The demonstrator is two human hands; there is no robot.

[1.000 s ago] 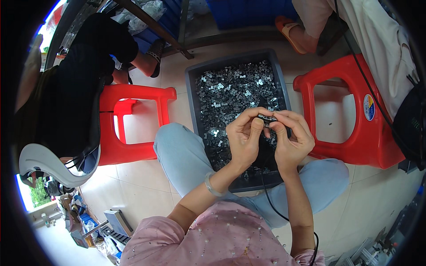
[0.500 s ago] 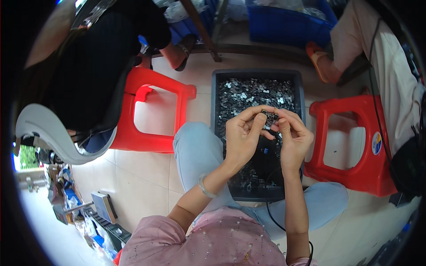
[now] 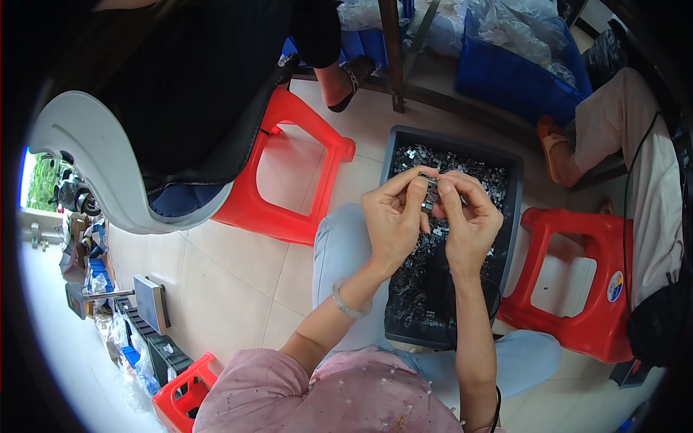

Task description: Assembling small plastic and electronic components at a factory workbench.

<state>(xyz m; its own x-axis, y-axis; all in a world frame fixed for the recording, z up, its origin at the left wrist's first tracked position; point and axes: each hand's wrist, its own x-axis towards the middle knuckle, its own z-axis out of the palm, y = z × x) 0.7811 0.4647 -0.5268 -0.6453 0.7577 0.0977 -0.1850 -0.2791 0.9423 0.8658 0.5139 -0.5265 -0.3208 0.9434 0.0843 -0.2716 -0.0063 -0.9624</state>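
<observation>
Between the fingertips of both hands is a small dark-and-silver metal part [image 3: 429,193]; its exact kind is too small to make out. My left hand [image 3: 395,220] pinches it from the left with thumb and forefinger. From the other side my right hand [image 3: 469,220] closes on it, thumb on top and fingers curled beneath. Both hands are raised over a dark grey rectangular tub [image 3: 453,339], which stands on the floor between my knees. Inside the tub lie many small shiny metal pieces [image 3: 415,299], black and silver. A pale bangle circles my left wrist.
Red plastic stools stand left [image 3: 328,173] and right [image 3: 570,289] of the tub, with another red stool [image 3: 189,393] at lower left. One person sits at upper left by a white chair back [image 3: 86,151]; another person's leg [image 3: 613,108] is at right. Blue bins [image 3: 505,76] with plastic bags stand behind.
The whole view has turned and shifted, so the tub and stools appear tilted and further right. Both hands still hold the metal part, which now shows at a different angle.
</observation>
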